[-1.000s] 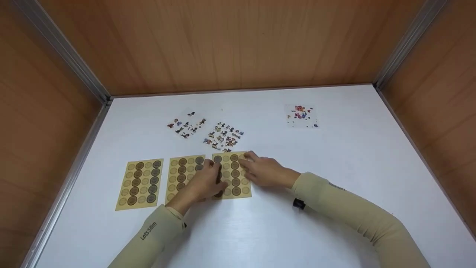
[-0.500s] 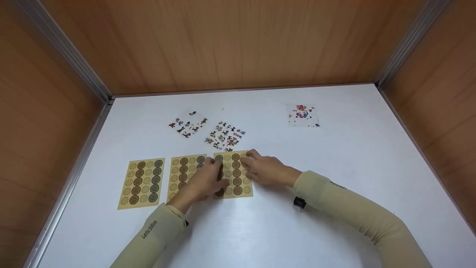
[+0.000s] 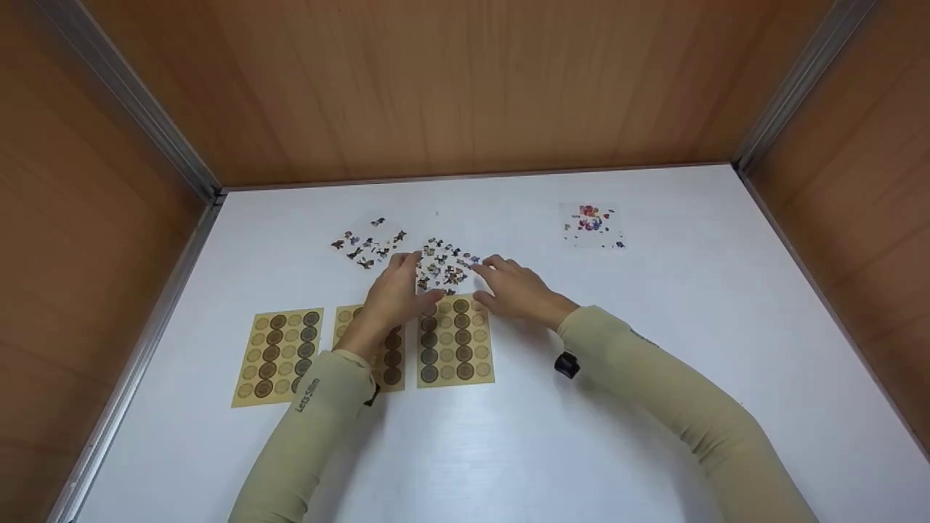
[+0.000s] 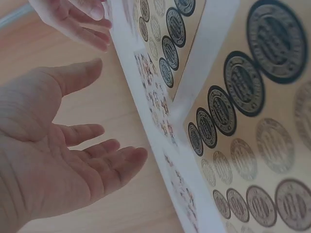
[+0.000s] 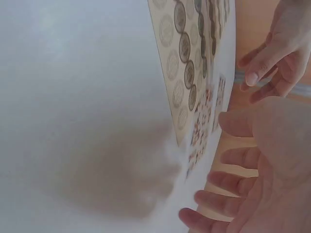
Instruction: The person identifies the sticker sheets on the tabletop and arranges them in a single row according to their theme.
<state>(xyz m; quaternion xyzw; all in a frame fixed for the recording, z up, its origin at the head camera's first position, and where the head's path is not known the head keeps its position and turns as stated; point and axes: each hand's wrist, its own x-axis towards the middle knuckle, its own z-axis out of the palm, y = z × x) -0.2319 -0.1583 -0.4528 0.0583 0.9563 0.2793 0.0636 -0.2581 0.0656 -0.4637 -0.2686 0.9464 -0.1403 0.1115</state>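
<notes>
Multicoloured and thin-looking, the figure-covered sheet (image 3: 442,264) on the table (image 3: 552,450) between my left hand (image 3: 392,292) and right hand (image 3: 519,290) could crease or skid if I pinched it unevenly, but my loosely spread fingers hover clear of it, holding and touching nothing.

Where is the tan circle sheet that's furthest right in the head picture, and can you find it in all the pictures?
Head: the tan circle sheet is just below the middle.
Left wrist: at top centre, cut off by the top edge.
Right wrist: at the top, just right of centre, cut off too.
Shared landmark: the sheet of tiny pictures, just past its far edge.
</notes>
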